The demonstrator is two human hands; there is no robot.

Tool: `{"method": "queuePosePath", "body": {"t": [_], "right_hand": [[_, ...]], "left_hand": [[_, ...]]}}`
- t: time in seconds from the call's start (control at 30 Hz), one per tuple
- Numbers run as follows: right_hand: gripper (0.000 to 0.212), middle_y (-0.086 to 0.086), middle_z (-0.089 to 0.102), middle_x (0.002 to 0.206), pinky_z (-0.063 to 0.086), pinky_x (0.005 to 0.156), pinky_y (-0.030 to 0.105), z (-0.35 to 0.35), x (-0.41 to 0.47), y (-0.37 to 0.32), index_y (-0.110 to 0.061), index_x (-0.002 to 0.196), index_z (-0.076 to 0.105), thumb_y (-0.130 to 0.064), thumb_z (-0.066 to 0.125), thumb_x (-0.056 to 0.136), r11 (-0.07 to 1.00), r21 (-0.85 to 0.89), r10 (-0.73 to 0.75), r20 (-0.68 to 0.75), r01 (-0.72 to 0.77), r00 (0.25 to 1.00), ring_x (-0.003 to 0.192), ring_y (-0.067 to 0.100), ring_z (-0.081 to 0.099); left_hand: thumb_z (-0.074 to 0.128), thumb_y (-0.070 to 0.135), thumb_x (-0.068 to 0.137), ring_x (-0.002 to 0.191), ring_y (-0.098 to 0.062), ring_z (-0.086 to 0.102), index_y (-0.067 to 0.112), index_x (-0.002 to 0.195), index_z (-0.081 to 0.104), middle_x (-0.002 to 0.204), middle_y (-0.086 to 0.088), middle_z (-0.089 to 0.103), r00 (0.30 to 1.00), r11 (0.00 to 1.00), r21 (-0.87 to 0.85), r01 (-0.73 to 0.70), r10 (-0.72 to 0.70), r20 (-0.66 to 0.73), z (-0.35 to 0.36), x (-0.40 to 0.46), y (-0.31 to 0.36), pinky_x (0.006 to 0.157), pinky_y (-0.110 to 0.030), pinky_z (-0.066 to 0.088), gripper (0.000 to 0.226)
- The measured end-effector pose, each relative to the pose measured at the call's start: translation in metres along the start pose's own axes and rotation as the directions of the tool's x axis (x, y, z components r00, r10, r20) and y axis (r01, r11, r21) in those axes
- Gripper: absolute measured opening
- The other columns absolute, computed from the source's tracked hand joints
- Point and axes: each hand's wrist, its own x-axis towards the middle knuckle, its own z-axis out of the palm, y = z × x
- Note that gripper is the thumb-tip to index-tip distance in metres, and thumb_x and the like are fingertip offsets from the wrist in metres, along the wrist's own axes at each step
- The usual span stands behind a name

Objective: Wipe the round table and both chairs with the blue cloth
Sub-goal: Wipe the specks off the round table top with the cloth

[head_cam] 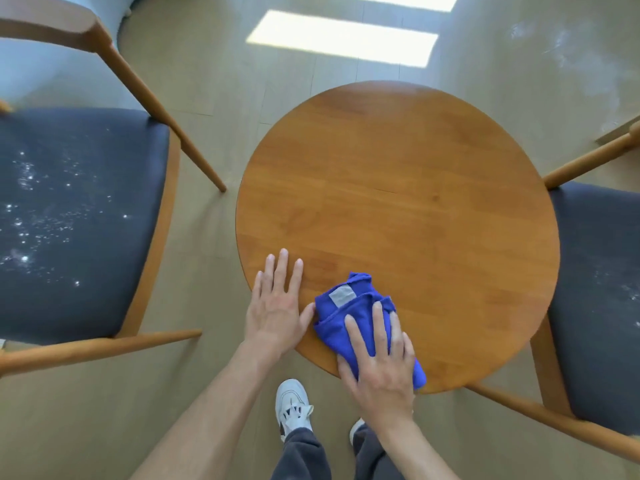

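The round wooden table (398, 188) fills the middle of the head view. A crumpled blue cloth (349, 313) with a grey label lies on its near edge. My right hand (379, 355) presses flat on the cloth with straight fingers. My left hand (277, 303) rests flat on the table's near left rim, its thumb touching the cloth. On the left stands a wooden chair with a dark seat (76, 220) speckled with white crumbs. A second chair (595, 299) with a dark seat and faint white specks stands on the right.
Pale wood-look floor (214, 74) surrounds the table, with bright sunlight patches at the far top. My feet in white shoes (292, 407) stand just below the table's near edge. White dust marks the floor at the far right.
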Motion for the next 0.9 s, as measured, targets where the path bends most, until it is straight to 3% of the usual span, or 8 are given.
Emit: {"method": "queuePosePath", "body": {"t": [0.07, 0.13, 0.27, 0.33, 0.43, 0.6, 0.73, 0.9], "right_hand": [[0.05, 0.018, 0.039, 0.149, 0.04, 0.1, 0.056, -0.006, 0.002, 0.042, -0.024, 0.134, 0.057, -0.042, 0.057, 0.088, 0.977, 0.017, -0.212, 0.013, 0.212, 0.977, 0.133, 0.042, 0.043], [0.049, 0.017, 0.036, 0.151, 0.039, 0.099, 0.057, -0.014, 0.007, 0.088, -0.022, 0.133, 0.056, -0.041, 0.054, 0.088, 0.973, -0.012, -0.23, 0.029, 0.231, 0.973, 0.133, 0.042, 0.042], [0.051, 0.022, 0.037, 0.149, 0.041, 0.09, 0.057, -0.014, 0.048, 0.135, -0.014, 0.133, 0.058, -0.042, 0.045, 0.092, 0.967, -0.102, 0.227, -0.072, -0.233, 0.971, 0.129, 0.046, 0.042], [0.054, 0.021, 0.033, 0.152, 0.041, 0.09, 0.059, -0.011, 0.081, 0.13, -0.017, 0.138, 0.052, -0.046, 0.041, 0.094, 0.919, -0.087, 0.378, -0.094, -0.386, 0.921, 0.131, 0.045, 0.039], [0.059, 0.021, 0.03, 0.153, 0.038, 0.091, 0.059, -0.002, 0.129, 0.118, -0.02, 0.141, 0.046, -0.052, 0.039, 0.093, 0.914, -0.056, 0.398, -0.078, -0.402, 0.914, 0.133, 0.046, 0.035], [0.059, 0.021, 0.031, 0.153, 0.039, 0.091, 0.056, 0.011, 0.207, 0.096, -0.022, 0.141, 0.047, -0.055, 0.039, 0.092, 0.971, -0.079, 0.221, -0.06, -0.225, 0.973, 0.133, 0.045, 0.038], [0.059, 0.02, 0.034, 0.152, 0.04, 0.093, 0.054, 0.017, 0.267, 0.063, -0.025, 0.138, 0.052, -0.057, 0.042, 0.089, 0.996, -0.061, 0.061, -0.044, -0.063, 0.997, 0.134, 0.043, 0.039], [0.056, 0.016, 0.037, 0.152, 0.04, 0.098, 0.052, 0.024, 0.337, 0.036, -0.028, 0.135, 0.056, -0.056, 0.052, 0.087, 0.953, 0.034, -0.302, -0.032, 0.303, 0.953, 0.135, 0.039, 0.04]], "left_hand": [[0.027, 0.063, 0.092, 0.143, -0.027, -0.025, 0.022, 0.148, -0.019, 0.153, -0.008, -0.032, 1.0, 0.999, 0.029, -0.012, 0.011, 0.025, 0.0, -0.001, 0.0, 0.117, -0.039, -0.009, 0.083], [0.023, 0.07, 0.089, 0.14, -0.029, -0.03, 0.024, 0.144, -0.027, 0.15, -0.01, -0.037, 0.999, 0.999, 0.036, -0.011, 0.01, 0.036, 0.0, -0.002, 0.001, 0.117, -0.042, -0.011, 0.087], [0.019, 0.078, 0.082, 0.136, -0.035, -0.035, 0.038, 0.141, -0.03, 0.149, -0.011, -0.04, 0.999, 0.999, 0.019, -0.034, 0.034, 0.012, 0.003, -0.002, 0.012, 0.113, -0.055, -0.014, 0.087], [0.029, 0.08, 0.079, 0.143, -0.038, -0.018, 0.039, 0.149, -0.01, 0.157, -0.013, -0.021, 0.999, 0.999, 0.01, -0.049, 0.049, -0.01, 0.002, -0.003, 0.02, 0.113, -0.061, -0.003, 0.09], [0.042, 0.081, 0.072, 0.142, -0.042, 0.015, 0.035, 0.149, 0.023, 0.157, -0.017, 0.015, 0.998, 0.999, 0.0, -0.051, 0.051, -0.021, -0.003, -0.002, 0.027, 0.109, -0.066, 0.021, 0.091], [0.043, 0.082, 0.07, 0.143, -0.04, 0.018, 0.038, 0.148, 0.026, 0.157, -0.015, 0.019, 0.998, 0.999, -0.025, -0.043, 0.042, -0.038, 0.0, 0.003, 0.027, 0.103, -0.065, 0.019, 0.092], [0.044, 0.081, 0.068, 0.142, -0.041, 0.019, 0.039, 0.146, 0.031, 0.156, -0.016, 0.022, 0.995, 0.997, -0.05, 0.061, -0.064, -0.076, -0.014, 0.027, 0.03, 0.104, -0.071, 0.022, 0.089], [0.041, 0.08, 0.067, 0.141, -0.044, 0.017, 0.037, 0.145, 0.034, 0.156, -0.018, 0.021, 0.98, 0.989, -0.036, 0.146, -0.15, -0.13, -0.033, 0.074, 0.023, 0.097, -0.073, 0.026, 0.089]]}}
